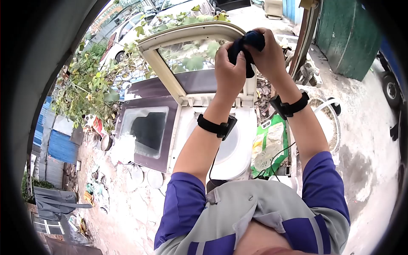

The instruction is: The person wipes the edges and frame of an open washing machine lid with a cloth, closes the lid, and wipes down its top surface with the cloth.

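Observation:
Both my hands are raised in front of the washing machine's open lid. Between them is a small, dark navy piece of cloth, bunched up; its exact kind cannot be made out. My left hand pinches it from the left with thumb and fingers. My right hand is wrapped round its right side. Part of the cloth hangs below the fingers. Under my forearms, the washing machine's white tub lies open. Its other half has a dark lid with a clear window, which is down.
A green and white bag stands right of the machine, beside a round container with a white pipe. Leafy vines grow behind on the left. A green door and a vehicle wheel are at the right.

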A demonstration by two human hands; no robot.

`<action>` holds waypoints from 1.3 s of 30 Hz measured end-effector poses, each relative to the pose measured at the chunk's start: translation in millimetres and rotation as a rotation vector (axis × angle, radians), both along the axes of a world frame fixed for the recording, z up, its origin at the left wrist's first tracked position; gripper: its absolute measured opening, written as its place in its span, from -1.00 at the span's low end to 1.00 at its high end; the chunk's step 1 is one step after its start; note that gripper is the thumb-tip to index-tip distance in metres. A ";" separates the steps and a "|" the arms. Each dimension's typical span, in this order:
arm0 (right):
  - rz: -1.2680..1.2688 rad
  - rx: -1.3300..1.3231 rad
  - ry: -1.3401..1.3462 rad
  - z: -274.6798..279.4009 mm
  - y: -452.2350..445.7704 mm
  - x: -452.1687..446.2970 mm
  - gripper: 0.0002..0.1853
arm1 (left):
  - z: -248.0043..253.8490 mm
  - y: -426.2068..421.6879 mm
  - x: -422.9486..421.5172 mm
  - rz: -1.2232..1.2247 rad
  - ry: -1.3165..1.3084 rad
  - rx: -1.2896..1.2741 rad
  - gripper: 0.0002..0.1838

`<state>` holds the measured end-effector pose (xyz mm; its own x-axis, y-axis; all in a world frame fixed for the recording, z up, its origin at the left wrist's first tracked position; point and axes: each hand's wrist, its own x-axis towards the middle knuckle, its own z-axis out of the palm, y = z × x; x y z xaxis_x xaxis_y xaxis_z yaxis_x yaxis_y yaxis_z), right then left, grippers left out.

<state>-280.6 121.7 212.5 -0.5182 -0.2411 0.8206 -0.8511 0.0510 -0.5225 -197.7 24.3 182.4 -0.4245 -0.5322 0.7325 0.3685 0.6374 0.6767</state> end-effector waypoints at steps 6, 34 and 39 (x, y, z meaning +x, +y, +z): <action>-0.082 0.184 0.320 30.7 -14.8 15.2 -0.29 | 20.2 -11.9 2.8 -0.151 0.112 0.263 -0.71; 0.407 0.355 -0.422 54.3 -11.1 -48.3 -0.15 | 65.3 -78.9 34.9 0.609 -0.108 -0.923 -0.54; 0.757 0.229 -0.510 48.2 7.6 -57.9 -0.06 | 65.0 -85.2 22.5 0.596 -0.307 -0.940 -0.41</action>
<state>-338.5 129.3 260.7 -0.4415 -0.7882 0.4287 -0.3715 -0.2743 -0.8870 -175.3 -60.9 247.4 -0.5185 -0.0070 0.8550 -0.2584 0.9545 -0.1488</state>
